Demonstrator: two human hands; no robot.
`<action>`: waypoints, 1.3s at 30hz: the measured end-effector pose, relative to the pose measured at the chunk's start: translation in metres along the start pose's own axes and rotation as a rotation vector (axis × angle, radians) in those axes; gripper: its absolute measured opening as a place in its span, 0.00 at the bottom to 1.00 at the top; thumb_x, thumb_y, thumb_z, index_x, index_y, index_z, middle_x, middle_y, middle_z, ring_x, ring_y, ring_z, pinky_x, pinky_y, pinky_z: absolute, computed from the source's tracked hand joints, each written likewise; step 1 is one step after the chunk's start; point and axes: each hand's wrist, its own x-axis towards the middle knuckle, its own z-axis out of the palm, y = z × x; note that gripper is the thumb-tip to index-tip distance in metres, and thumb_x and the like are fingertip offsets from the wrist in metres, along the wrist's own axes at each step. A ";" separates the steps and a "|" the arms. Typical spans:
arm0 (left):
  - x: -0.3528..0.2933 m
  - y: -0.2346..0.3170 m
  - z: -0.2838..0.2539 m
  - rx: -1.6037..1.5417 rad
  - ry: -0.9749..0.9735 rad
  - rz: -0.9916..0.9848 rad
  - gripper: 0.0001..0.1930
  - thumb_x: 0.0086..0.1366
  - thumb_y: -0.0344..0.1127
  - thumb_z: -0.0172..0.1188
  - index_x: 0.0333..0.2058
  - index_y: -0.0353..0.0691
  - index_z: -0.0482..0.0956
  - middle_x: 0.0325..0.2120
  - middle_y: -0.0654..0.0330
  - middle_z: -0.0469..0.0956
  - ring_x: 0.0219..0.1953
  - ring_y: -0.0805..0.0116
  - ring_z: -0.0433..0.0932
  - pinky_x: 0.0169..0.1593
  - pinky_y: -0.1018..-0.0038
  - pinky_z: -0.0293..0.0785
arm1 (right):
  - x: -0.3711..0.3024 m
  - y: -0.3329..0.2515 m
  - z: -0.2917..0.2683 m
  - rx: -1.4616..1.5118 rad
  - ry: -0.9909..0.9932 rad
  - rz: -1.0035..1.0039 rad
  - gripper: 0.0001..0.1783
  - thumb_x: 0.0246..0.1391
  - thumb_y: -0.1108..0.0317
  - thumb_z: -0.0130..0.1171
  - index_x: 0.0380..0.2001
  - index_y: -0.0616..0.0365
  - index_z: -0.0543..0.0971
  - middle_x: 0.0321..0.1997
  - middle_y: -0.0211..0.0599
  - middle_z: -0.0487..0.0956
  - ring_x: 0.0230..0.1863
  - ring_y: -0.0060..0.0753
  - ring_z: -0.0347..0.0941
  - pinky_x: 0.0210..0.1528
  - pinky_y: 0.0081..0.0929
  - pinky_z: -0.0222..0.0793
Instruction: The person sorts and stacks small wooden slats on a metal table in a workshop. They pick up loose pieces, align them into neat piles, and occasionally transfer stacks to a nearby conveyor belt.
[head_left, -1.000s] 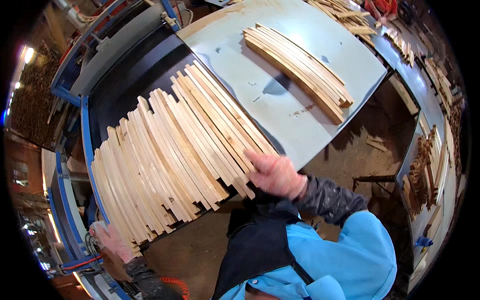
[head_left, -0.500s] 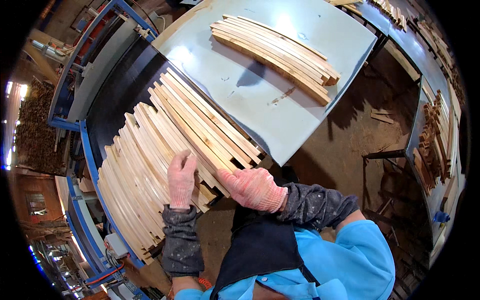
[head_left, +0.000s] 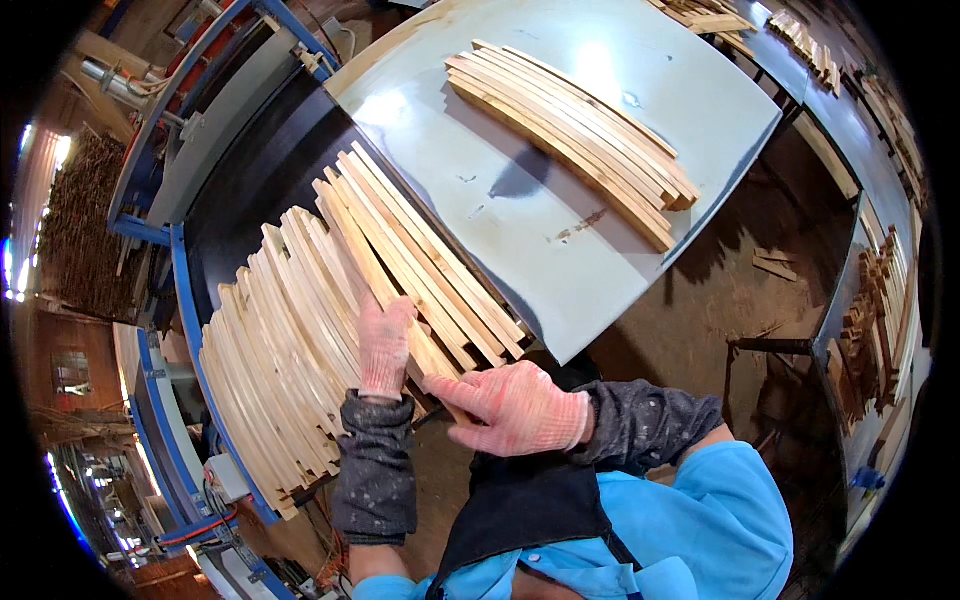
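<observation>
Wooden strip [head_left: 428, 350] is gripped by right hand [head_left: 525, 405]; left hand [head_left: 385, 345] touches, its hold unclear.

The wooden slats [head_left: 285, 335] at nine o'clock look smooth and matt; the tabletop [head_left: 590, 290] at one o'clock is glossy; the gloves [head_left: 530, 405] are rough knitted cloth.
</observation>
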 end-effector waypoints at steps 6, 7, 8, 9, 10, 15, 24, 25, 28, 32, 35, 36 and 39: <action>-0.044 -0.007 -0.006 0.265 0.134 0.232 0.35 0.70 0.28 0.58 0.75 0.35 0.61 0.47 0.53 0.80 0.39 0.69 0.80 0.44 0.71 0.82 | 0.064 0.078 -0.024 0.285 0.336 0.224 0.39 0.60 0.53 0.69 0.70 0.60 0.73 0.55 0.53 0.82 0.56 0.48 0.82 0.59 0.39 0.79; -0.048 -0.012 -0.012 0.241 0.162 0.209 0.37 0.69 0.28 0.60 0.76 0.36 0.60 0.50 0.52 0.81 0.41 0.67 0.81 0.47 0.70 0.82 | 0.087 0.097 -0.027 0.173 0.339 0.298 0.37 0.62 0.50 0.65 0.68 0.59 0.75 0.54 0.54 0.83 0.57 0.52 0.81 0.62 0.41 0.77; -0.050 -0.019 -0.021 0.215 0.197 0.186 0.39 0.69 0.28 0.61 0.77 0.37 0.58 0.52 0.51 0.81 0.43 0.65 0.82 0.50 0.69 0.82 | 0.110 0.097 -0.038 0.032 0.226 0.399 0.36 0.62 0.46 0.61 0.66 0.59 0.76 0.55 0.56 0.83 0.58 0.56 0.80 0.64 0.43 0.75; -0.042 -0.037 -0.037 0.349 0.246 0.303 0.41 0.69 0.30 0.64 0.77 0.35 0.56 0.59 0.47 0.79 0.52 0.59 0.82 0.60 0.67 0.79 | 0.127 0.115 -0.032 -0.043 0.211 0.367 0.37 0.62 0.43 0.60 0.64 0.59 0.77 0.56 0.57 0.82 0.59 0.58 0.79 0.64 0.45 0.74; -0.044 -0.034 -0.041 0.397 0.276 0.273 0.42 0.68 0.31 0.65 0.77 0.35 0.56 0.60 0.46 0.79 0.54 0.58 0.82 0.61 0.67 0.77 | 0.146 0.134 -0.025 -0.169 0.126 0.433 0.35 0.63 0.44 0.60 0.63 0.59 0.78 0.56 0.57 0.83 0.59 0.58 0.80 0.64 0.46 0.74; -0.059 -0.017 -0.050 0.375 0.307 0.147 0.43 0.68 0.34 0.65 0.77 0.32 0.54 0.62 0.44 0.78 0.57 0.58 0.82 0.62 0.67 0.77 | 0.198 0.130 0.000 -0.236 0.095 0.475 0.27 0.65 0.45 0.59 0.49 0.61 0.82 0.51 0.58 0.84 0.56 0.61 0.80 0.60 0.50 0.75; -0.075 -0.044 -0.091 0.022 0.215 0.119 0.34 0.73 0.33 0.56 0.75 0.35 0.59 0.50 0.51 0.80 0.44 0.66 0.83 0.52 0.70 0.82 | 0.164 0.082 0.018 -0.199 0.306 0.086 0.39 0.63 0.57 0.68 0.72 0.60 0.70 0.56 0.43 0.80 0.49 0.42 0.81 0.55 0.41 0.81; -0.079 -0.046 -0.094 -0.102 0.235 0.115 0.32 0.74 0.32 0.55 0.74 0.35 0.60 0.51 0.51 0.80 0.44 0.65 0.83 0.51 0.69 0.83 | 0.152 0.051 0.026 0.004 0.197 0.051 0.38 0.62 0.62 0.71 0.72 0.62 0.70 0.52 0.39 0.79 0.45 0.36 0.81 0.53 0.35 0.82; -0.081 -0.040 -0.091 -0.446 0.254 0.145 0.26 0.76 0.32 0.53 0.70 0.34 0.64 0.52 0.52 0.81 0.46 0.64 0.82 0.51 0.68 0.83 | 0.120 -0.004 0.066 0.210 -0.175 0.187 0.45 0.62 0.61 0.73 0.76 0.59 0.64 0.57 0.44 0.80 0.49 0.32 0.80 0.55 0.32 0.80; -0.095 -0.045 -0.105 -0.685 0.272 0.200 0.23 0.78 0.35 0.52 0.68 0.35 0.68 0.55 0.53 0.79 0.54 0.64 0.79 0.59 0.67 0.80 | 0.097 -0.061 0.099 0.078 -0.256 0.172 0.59 0.55 0.51 0.73 0.82 0.52 0.51 0.69 0.62 0.73 0.66 0.60 0.76 0.66 0.43 0.75; -0.105 -0.048 -0.127 -0.329 0.233 0.218 0.21 0.78 0.36 0.53 0.64 0.33 0.71 0.59 0.54 0.78 0.55 0.67 0.79 0.59 0.70 0.78 | 0.096 -0.068 0.124 -0.018 -0.214 0.261 0.61 0.52 0.53 0.76 0.81 0.55 0.51 0.74 0.61 0.69 0.72 0.58 0.71 0.72 0.42 0.71; -0.115 -0.050 -0.139 -0.405 0.153 0.294 0.24 0.79 0.38 0.55 0.68 0.34 0.71 0.62 0.51 0.76 0.63 0.63 0.75 0.67 0.70 0.71 | 0.091 -0.053 0.138 0.059 -0.158 0.172 0.60 0.52 0.55 0.76 0.81 0.58 0.52 0.74 0.60 0.69 0.73 0.55 0.70 0.73 0.41 0.69; -0.134 -0.076 -0.208 -0.154 0.452 0.532 0.33 0.78 0.42 0.59 0.74 0.34 0.62 0.72 0.41 0.66 0.74 0.53 0.65 0.77 0.66 0.61 | 0.084 -0.016 0.151 0.331 -0.132 0.064 0.58 0.52 0.63 0.76 0.79 0.65 0.55 0.77 0.56 0.68 0.77 0.46 0.65 0.77 0.35 0.63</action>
